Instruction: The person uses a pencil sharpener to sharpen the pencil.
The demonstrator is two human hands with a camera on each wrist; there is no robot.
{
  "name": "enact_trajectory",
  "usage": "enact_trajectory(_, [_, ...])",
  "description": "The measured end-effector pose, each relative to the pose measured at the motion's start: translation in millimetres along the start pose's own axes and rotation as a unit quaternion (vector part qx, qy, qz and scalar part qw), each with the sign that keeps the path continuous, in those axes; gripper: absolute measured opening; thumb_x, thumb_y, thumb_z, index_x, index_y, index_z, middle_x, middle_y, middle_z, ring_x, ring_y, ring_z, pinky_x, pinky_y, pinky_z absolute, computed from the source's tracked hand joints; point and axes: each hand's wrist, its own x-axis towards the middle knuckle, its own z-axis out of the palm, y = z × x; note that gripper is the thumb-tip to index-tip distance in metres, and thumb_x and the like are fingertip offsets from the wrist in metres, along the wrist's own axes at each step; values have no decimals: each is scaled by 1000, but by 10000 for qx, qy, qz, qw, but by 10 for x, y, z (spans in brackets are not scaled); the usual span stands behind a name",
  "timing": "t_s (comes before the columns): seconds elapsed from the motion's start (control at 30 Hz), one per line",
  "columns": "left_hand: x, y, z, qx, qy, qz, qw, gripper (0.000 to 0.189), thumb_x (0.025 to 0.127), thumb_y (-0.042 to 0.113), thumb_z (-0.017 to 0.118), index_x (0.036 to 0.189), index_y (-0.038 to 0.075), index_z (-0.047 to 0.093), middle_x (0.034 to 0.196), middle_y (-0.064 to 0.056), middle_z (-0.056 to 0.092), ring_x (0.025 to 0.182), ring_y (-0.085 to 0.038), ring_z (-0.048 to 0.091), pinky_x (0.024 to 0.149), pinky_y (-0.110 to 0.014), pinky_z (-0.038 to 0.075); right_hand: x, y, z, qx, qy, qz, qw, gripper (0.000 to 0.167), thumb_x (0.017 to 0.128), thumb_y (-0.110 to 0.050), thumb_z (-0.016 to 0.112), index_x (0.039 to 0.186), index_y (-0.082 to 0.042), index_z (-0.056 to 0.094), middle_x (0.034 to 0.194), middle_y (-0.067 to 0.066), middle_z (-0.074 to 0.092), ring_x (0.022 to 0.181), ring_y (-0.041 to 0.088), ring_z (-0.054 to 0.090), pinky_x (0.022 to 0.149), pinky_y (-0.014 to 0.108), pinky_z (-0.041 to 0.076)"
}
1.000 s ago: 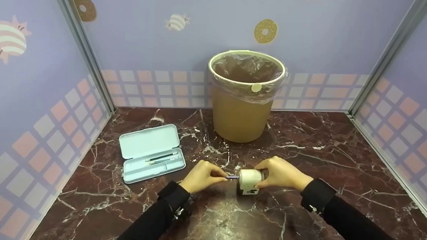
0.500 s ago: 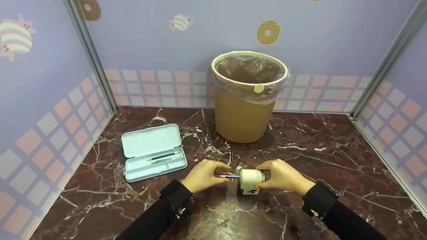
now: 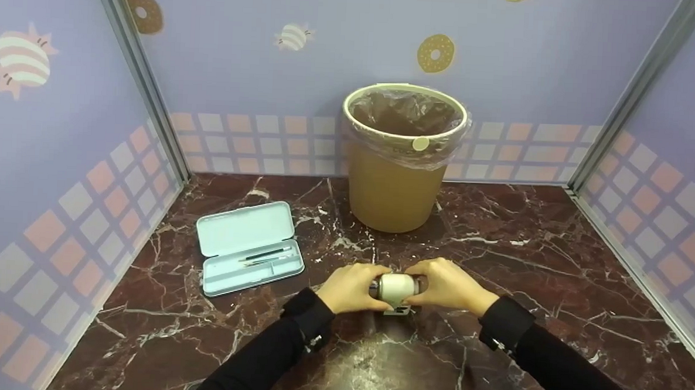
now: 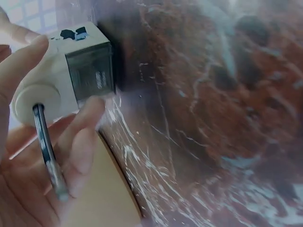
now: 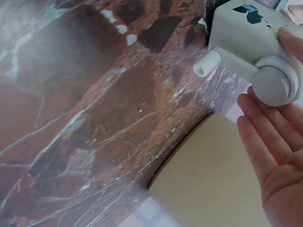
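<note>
A white crank pencil sharpener (image 3: 397,287) sits on the table between my two hands. In the left wrist view its clear shavings drawer (image 4: 92,73) shows, and a dark pencil (image 4: 46,144) sticks out of its round front hole. My left hand (image 3: 352,288) holds the pencil side of the sharpener, thumb and fingers around the body and the pencil lying within the palm's hollow. My right hand (image 3: 452,286) grips the opposite side, thumb on the body and fingers beneath. The crank handle (image 5: 207,63) in the right wrist view is untouched.
An open light blue pencil case (image 3: 251,249) with a few pencils lies at the left. Behind the sharpener stands a tan waste bin (image 3: 394,191) with a clear liner. Patterned panels (image 3: 256,138) border the marble table (image 3: 527,250) at the back and sides.
My left hand has let go of the pencil, slid right along it and taken hold of the sharpener. The sharpener has shifted slightly left; my right hand stays on it.
</note>
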Motion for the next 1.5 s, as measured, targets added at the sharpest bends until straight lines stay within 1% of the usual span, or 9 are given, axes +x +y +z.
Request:
enact_trajectory(0.17, [40, 37, 54, 255, -79, -124, 9996, 63, 72, 50, 89, 121, 17, 68, 104, -3, 77, 89, -21, 74, 68, -34, 58, 64, -59, 48, -55, 44, -112, 9999, 39, 75, -30, 90, 107, -11, 79, 99, 4, 81, 85, 17, 75, 74, 30, 60])
enact_trajectory(0.3, [57, 61, 89, 522, 17, -232, 9984, 60, 69, 54, 89, 108, 15, 67, 95, -3, 76, 81, -20, 73, 61, -32, 56, 86, -81, 78, -188, 104, -182, 9996, 40, 74, -32, 90, 107, -12, 79, 97, 3, 80, 82, 16, 75, 73, 30, 60])
enact_trajectory(0.6, [87, 65, 141, 853, 317, -348, 9952, 54, 65, 57, 90, 91, 15, 69, 83, -1, 75, 72, -19, 70, 57, -34, 56, 69, -106, 98, -259, 203, -136, 9994, 41, 75, -34, 90, 107, -11, 78, 97, 3, 80, 83, 17, 75, 72, 31, 59])
enact_trajectory(0.87, [104, 48, 153, 698, 197, -290, 9969, 50, 66, 51, 91, 90, 13, 68, 82, -1, 74, 69, -16, 68, 58, -30, 55, 12, -85, 100, -137, 159, -87, 9997, 48, 75, -30, 89, 114, -6, 76, 105, 8, 80, 94, 24, 76, 83, 39, 61])
enact_trajectory(0.97, [102, 49, 148, 564, 154, -304, 9978, 49, 65, 46, 92, 92, 12, 69, 83, -2, 75, 71, -17, 68, 60, -30, 56, -36, -43, 96, 12, 57, 58, 10000, 48, 74, -21, 89, 116, -2, 75, 105, 11, 80, 85, 19, 75, 78, 35, 62])
enact_trajectory(1.1, [102, 41, 148, 522, 135, -327, 9980, 50, 64, 44, 94, 95, 12, 70, 86, -3, 76, 73, -18, 69, 62, -32, 57, -116, 30, 116, 139, -73, 203, 9997, 23, 76, -11, 87, 96, -4, 79, 85, 6, 79, 64, 4, 61, 61, 24, 54])
enact_trajectory(1.2, [98, 32, 149, 534, 130, -318, 9980, 52, 63, 45, 94, 94, 12, 70, 86, -3, 75, 73, -18, 69, 62, -32, 57, -165, 72, 157, 154, -38, 178, 9997, 6, 80, -8, 83, 82, -9, 77, 75, 2, 77, 60, 1, 59, 57, 22, 51])
enact_trajectory(1.33, [96, 35, 141, 486, 96, -303, 9983, 52, 63, 45, 94, 95, 11, 70, 86, -2, 75, 72, -17, 68, 62, -30, 57, -201, 104, 223, -11, 158, 80, 9998, 5, 83, -7, 82, 81, -11, 79, 78, 1, 79, 65, 10, 70, 60, 26, 56])
enact_trajectory(1.5, [98, 53, 126, 442, 77, -279, 9986, 54, 63, 45, 95, 96, 10, 70, 87, -3, 76, 73, -17, 69, 63, -29, 57, -212, 116, 285, -310, 230, 37, 9992, 6, 83, -10, 82, 79, -14, 80, 77, -2, 78, 67, 12, 72, 62, 28, 57])
